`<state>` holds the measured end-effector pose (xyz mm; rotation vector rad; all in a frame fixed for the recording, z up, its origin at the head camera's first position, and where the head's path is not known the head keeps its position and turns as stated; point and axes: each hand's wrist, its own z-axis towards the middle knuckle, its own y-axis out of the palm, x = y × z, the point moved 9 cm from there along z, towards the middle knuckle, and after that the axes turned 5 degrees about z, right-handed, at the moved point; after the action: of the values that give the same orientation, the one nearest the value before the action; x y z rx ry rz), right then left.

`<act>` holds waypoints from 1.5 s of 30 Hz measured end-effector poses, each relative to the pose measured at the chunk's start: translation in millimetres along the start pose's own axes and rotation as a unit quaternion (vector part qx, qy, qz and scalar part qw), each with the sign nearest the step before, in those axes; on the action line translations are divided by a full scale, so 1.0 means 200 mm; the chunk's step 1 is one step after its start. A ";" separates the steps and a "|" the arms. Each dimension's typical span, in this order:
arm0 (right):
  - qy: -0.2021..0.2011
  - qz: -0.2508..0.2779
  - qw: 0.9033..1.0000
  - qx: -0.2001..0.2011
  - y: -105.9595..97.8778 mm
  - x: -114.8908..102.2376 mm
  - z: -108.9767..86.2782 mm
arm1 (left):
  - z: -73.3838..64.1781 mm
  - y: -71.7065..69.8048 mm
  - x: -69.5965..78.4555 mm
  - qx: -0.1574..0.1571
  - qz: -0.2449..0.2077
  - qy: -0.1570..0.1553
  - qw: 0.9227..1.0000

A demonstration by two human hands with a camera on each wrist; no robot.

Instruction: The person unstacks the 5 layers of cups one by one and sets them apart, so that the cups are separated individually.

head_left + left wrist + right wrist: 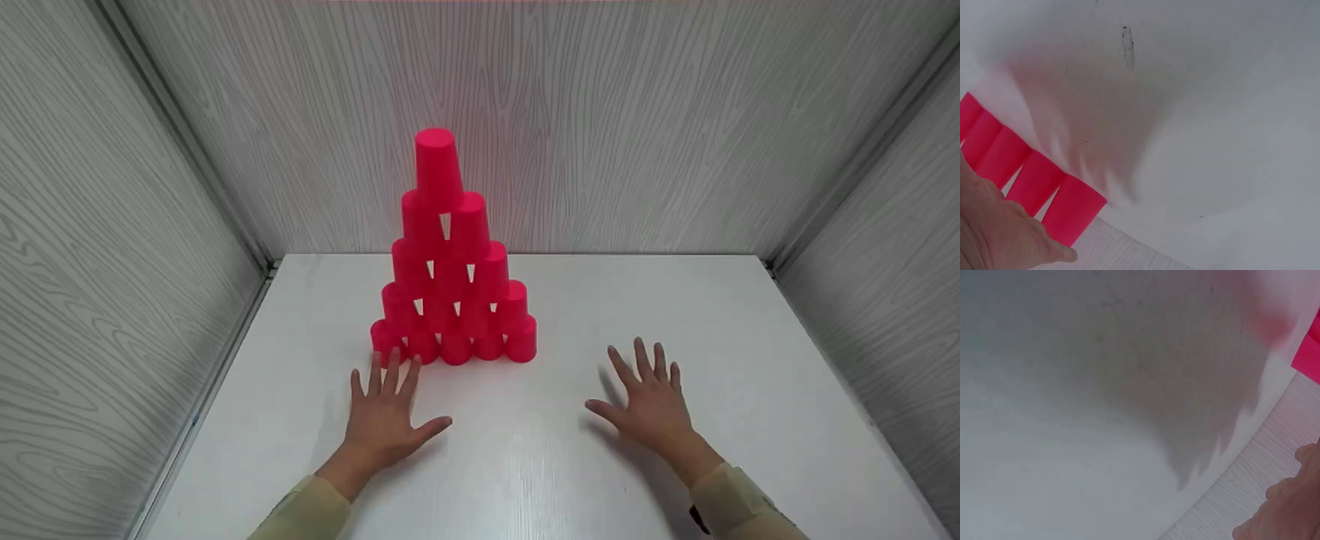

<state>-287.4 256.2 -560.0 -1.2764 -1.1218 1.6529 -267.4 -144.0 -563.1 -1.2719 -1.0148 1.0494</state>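
Observation:
Pinkish-red cups [456, 347] stand upside down in a five-row pyramid on the white table, with a single cup [438, 169] at the top. My left hand [381, 424] is spread with straight fingers in front of the pyramid's left end; its fingertips overlap the lowest left cup in the head view, and I cannot tell whether they touch. The left wrist view shows the bottom row of cups [1075, 209] beyond that hand. My right hand [654, 412] is spread too, apart from the cups to their right, holding nothing. Its shadow falls on the table.
The white table [637, 300] reaches back to a grey wood-grain wall [637, 127]. Similar panels flank it, a left wall [112, 262] and a right wall [885, 300]. A small dark mark [1129, 48] shows on the table in the left wrist view.

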 end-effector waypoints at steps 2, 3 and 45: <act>-0.002 0.000 1.000 0.003 0.00 0.00 0.00 | 0.00 0.00 0.00 0.003 0.002 0.000 1.000; -0.002 0.000 1.000 0.004 0.00 0.00 0.00 | 0.00 -0.01 0.00 0.005 0.004 0.000 1.000; -0.154 0.173 0.961 0.153 -0.93 -0.53 0.35 | 0.19 0.12 -0.50 0.008 -0.436 -0.177 0.882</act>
<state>-323.5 207.3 -342.4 -1.0793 -0.7987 2.2486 -328.2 -233.3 -586.0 -0.4728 -1.6399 0.5662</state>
